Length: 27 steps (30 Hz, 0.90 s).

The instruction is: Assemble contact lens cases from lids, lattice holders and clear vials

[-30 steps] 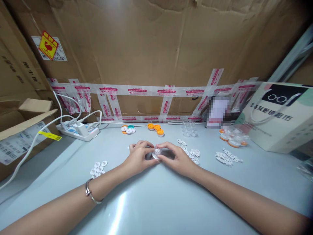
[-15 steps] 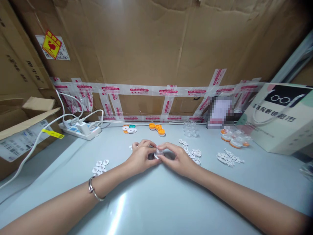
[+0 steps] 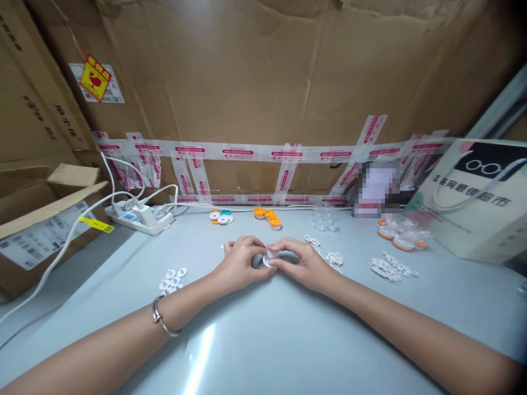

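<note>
Between my two hands, at the middle of the table, is a small round part with a clear plastic top and a white disc base (image 3: pixel 269 259). The fingers of my left hand (image 3: pixel 241 263) close on its left side. My right hand (image 3: pixel 302 262) pinches it from the right with thumb and forefinger. White round discs with raised stems (image 3: pixel 172 281) lie near my left forearm. Flat white openwork pieces (image 3: pixel 334 258) lie just beyond my right hand, partly hidden by it.
Orange round parts (image 3: pixel 269 215), white and green discs (image 3: pixel 224 219) and clear plastic parts (image 3: pixel 324 218) stand at the back. Right are more white openwork pieces (image 3: pixel 393 267), clear-and-orange assemblies (image 3: pixel 401 236) and a paper bag (image 3: pixel 473 219). A power strip (image 3: pixel 154 224) and open carton (image 3: pixel 45 230) are left.
The view has shifted slightly, so everything appears a little farther right. Both hands stay on the small round part, and its clear top shows a bit more between the fingers.
</note>
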Available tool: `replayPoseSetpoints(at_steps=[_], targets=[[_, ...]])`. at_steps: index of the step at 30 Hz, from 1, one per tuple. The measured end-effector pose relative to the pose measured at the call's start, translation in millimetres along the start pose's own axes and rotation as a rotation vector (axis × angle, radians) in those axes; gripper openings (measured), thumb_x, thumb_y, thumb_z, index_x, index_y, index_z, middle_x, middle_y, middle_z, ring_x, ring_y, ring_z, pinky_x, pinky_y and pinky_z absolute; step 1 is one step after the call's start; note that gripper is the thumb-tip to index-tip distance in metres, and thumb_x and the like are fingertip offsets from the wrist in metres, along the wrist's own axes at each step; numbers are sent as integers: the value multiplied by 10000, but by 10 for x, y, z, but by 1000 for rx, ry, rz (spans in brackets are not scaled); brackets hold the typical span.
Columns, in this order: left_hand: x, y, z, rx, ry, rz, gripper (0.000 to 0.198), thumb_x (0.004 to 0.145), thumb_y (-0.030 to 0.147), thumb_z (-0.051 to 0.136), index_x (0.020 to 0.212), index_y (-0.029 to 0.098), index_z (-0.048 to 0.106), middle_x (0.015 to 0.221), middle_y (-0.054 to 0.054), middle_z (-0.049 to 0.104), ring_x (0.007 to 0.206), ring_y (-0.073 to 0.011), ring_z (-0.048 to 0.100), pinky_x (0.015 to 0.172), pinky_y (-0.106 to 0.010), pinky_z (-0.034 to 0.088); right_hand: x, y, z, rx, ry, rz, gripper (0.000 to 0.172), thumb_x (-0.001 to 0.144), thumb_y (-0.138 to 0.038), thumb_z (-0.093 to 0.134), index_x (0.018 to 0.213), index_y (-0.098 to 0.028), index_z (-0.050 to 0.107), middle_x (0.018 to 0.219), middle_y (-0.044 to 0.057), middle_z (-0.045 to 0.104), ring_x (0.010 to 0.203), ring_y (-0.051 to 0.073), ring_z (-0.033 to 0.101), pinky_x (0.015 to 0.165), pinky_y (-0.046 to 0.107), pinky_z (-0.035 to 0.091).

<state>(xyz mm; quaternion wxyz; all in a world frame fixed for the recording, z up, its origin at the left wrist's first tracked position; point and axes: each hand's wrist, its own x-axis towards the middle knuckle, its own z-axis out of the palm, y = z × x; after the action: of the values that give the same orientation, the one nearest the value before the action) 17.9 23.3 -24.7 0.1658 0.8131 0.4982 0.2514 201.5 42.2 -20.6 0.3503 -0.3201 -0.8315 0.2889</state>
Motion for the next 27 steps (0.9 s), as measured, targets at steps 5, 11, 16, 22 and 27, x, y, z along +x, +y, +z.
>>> replayPoseSetpoints(at_steps=[5,11,16,22,27], targets=[[2,-3,25,-13,3,-9,226,733,428,609,862,250,661,1031,-17,603,1025,-251,493,801,-384,287,-4,-2,67,23,75,104,120,733,-263,645,829,-204,603,891,24,644,900,178,594,810,318,459],[16,59,-124,-80,-20,-15,275,761,470,579,882,246,683,1040,-33,603,1040,-250,492,850,-383,311,41,-70,6,422,58,261,343,740,-319,633,1063,-220,573,1034,51,633,958,173,600,894,367,447],[17,185,-408,-207,16,-30,268,767,464,581,899,261,696,1049,-33,609,1053,-240,503,899,-368,337,-20,-280,-34,887,110,434,393,764,-359,630,1118,-226,522,1035,50,645,902,141,630,925,365,432],[-23,375,-612,-127,182,55,244,683,437,680,701,196,645,1006,-37,610,1016,-236,510,917,-393,325,-77,-620,54,1285,105,552,377,713,-242,704,1050,-163,552,874,31,680,864,127,646,947,330,441],[-12,540,-751,-199,264,84,261,678,406,692,740,185,567,1090,-58,559,1073,-240,478,930,-401,330,-31,-811,-14,1374,179,476,262,728,-214,688,967,-158,597,861,14,678,846,101,639,940,290,455]])
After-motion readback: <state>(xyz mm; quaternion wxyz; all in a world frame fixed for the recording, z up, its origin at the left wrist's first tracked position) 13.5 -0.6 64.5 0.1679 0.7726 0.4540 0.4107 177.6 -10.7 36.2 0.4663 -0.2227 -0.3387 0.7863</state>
